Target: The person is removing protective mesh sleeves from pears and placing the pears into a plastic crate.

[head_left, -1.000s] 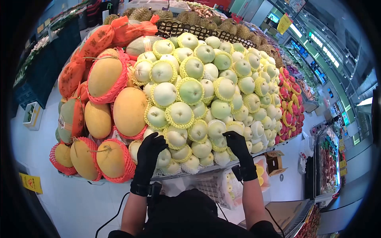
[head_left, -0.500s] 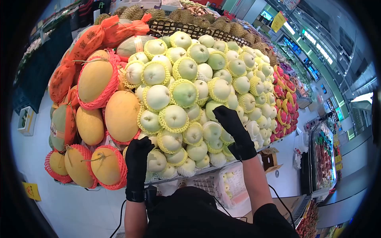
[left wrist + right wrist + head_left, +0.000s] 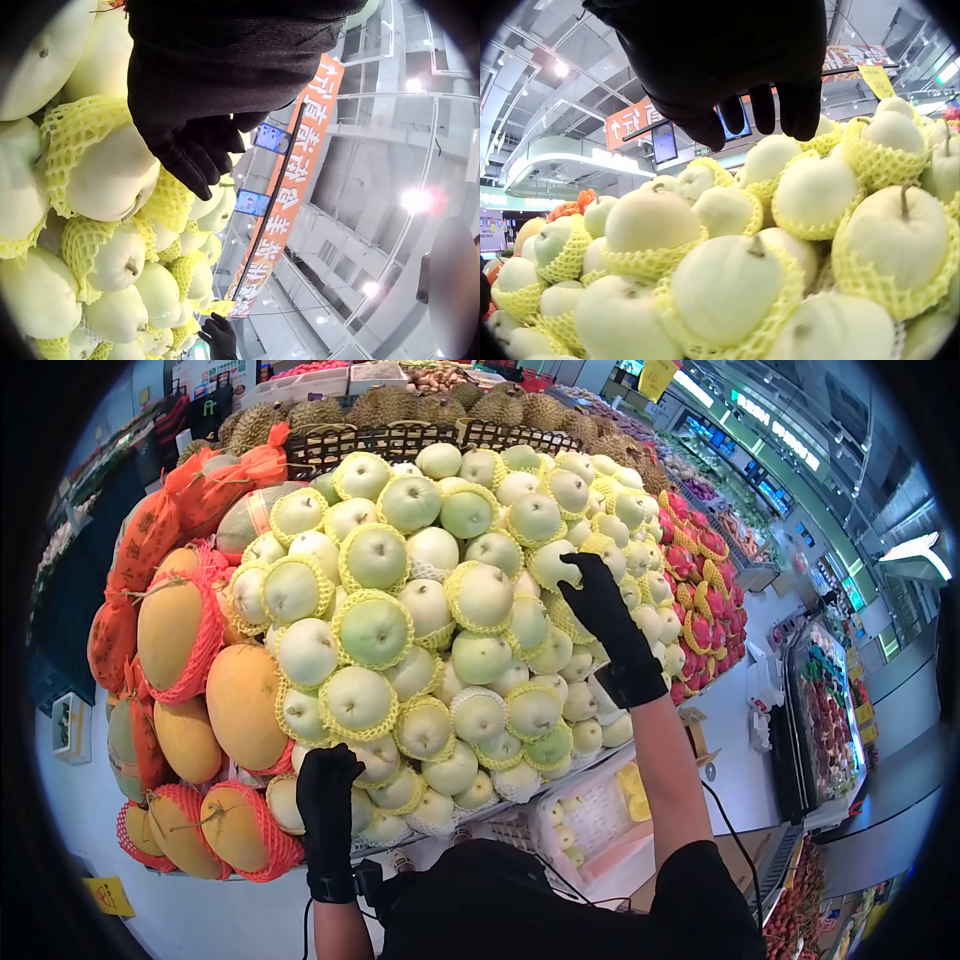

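Note:
Pale green melons (image 3: 374,627), many in yellow foam nets, are heaped across the stand. My black-gloved left hand (image 3: 330,790) hovers at the heap's front left edge with fingers loosely bent and nothing in them. A netted melon (image 3: 112,172) sits just below that hand in the left wrist view. Farther back, my gloved right hand (image 3: 600,605) reaches over the right side of the pile, nearest to a pale melon (image 3: 552,565). In the right wrist view, its relaxed fingers (image 3: 801,109) hang apart above the melons and hold nothing.
Large yellow melons (image 3: 248,705) in red nets and orange-bagged melons (image 3: 150,550) fill the left side. Dragon fruit (image 3: 705,630) lies on the right; durians (image 3: 380,405) stand behind a black lattice basket (image 3: 370,445). A fruit crate (image 3: 600,810) is on the floor below.
My right hand has moved forward and up over the heap from its front edge. The left hand has shifted slightly left and lower. The view has moved right over the stand.

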A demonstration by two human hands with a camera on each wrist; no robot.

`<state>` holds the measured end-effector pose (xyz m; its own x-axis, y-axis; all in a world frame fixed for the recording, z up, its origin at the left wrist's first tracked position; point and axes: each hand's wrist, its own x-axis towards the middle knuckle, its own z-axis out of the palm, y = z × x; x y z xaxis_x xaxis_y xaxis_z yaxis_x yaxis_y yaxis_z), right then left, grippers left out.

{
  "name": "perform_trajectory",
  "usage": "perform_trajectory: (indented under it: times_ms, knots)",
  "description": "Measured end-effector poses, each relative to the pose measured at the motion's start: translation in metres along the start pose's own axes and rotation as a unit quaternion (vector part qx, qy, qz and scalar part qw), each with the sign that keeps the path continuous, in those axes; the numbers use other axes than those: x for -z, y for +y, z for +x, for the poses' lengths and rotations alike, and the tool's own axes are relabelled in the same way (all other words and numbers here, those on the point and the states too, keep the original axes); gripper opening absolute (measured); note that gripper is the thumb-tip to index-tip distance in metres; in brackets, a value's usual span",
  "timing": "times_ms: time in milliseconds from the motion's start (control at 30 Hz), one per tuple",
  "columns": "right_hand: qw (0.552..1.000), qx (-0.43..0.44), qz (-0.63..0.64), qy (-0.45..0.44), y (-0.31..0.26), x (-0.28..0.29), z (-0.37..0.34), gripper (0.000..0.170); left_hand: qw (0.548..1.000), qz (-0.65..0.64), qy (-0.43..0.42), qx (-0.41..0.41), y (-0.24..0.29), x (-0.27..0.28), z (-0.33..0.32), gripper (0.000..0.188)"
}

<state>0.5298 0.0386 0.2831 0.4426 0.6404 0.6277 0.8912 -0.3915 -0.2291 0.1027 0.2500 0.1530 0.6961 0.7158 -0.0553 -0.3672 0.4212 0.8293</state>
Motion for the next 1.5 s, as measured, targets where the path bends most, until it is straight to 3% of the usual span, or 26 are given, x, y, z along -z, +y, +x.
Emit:
perform_trajectory:
  times_ms: [100, 200, 400, 433, 567, 700, 800, 833, 1100, 1367, 1500]
  knots:
    - [0.999, 0.008, -0.047, -0.017, 0.038, 0.012, 0.019, 0.049, 0.998, 0.05, 0.018, -0.016, 0.0, -0.021, -0.003, 0.012]
    - [0.996, 0.01, -0.083, -0.032, 0.066, 0.024, 0.046, 0.059, 0.991, -0.123, -0.001, 0.046, -0.012, -0.017, 0.004, 0.014]
    - [0.988, 0.039, -0.143, -0.052, 0.1, 0.016, 0.117, 0.08, 0.999, 0.032, 0.04, -0.007, -0.03, -0.031, 0.0, 0.019]
    - [0.987, 0.022, -0.135, -0.079, 0.101, 0.013, 0.127, 0.094, 0.999, 0.021, 0.046, -0.005, -0.03, -0.034, -0.002, 0.019]
    - [0.979, 0.052, -0.15, -0.128, 0.121, -0.009, 0.16, 0.107, 0.998, -0.024, 0.063, 0.004, -0.034, -0.035, -0.006, 0.019]
    - [0.967, 0.094, -0.185, -0.146, 0.129, -0.03, 0.174, 0.104, 0.996, -0.052, 0.063, 0.031, -0.031, -0.042, -0.01, 0.007]
    - [0.969, 0.058, -0.186, -0.15, 0.129, -0.034, 0.176, 0.093, 0.994, -0.102, 0.041, 0.018, -0.036, -0.032, -0.009, 0.022]
    - [0.975, 0.069, -0.149, -0.148, 0.132, -0.038, 0.18, 0.081, 0.993, -0.105, 0.044, 0.016, -0.036, -0.032, -0.009, 0.022]
    - [0.989, 0.043, -0.08, -0.121, 0.131, -0.02, 0.178, 0.079, 0.988, -0.134, 0.069, 0.024, -0.027, -0.042, -0.012, 0.025]
    - [0.996, 0.022, -0.074, -0.043, 0.099, 0.025, 0.169, 0.079, 0.997, -0.072, 0.022, 0.014, -0.012, -0.043, -0.01, 0.024]
    - [0.995, 0.072, -0.062, -0.001, 0.073, 0.041, 0.144, 0.077, 0.99, -0.128, 0.03, 0.042, 0.001, -0.045, -0.012, 0.015]
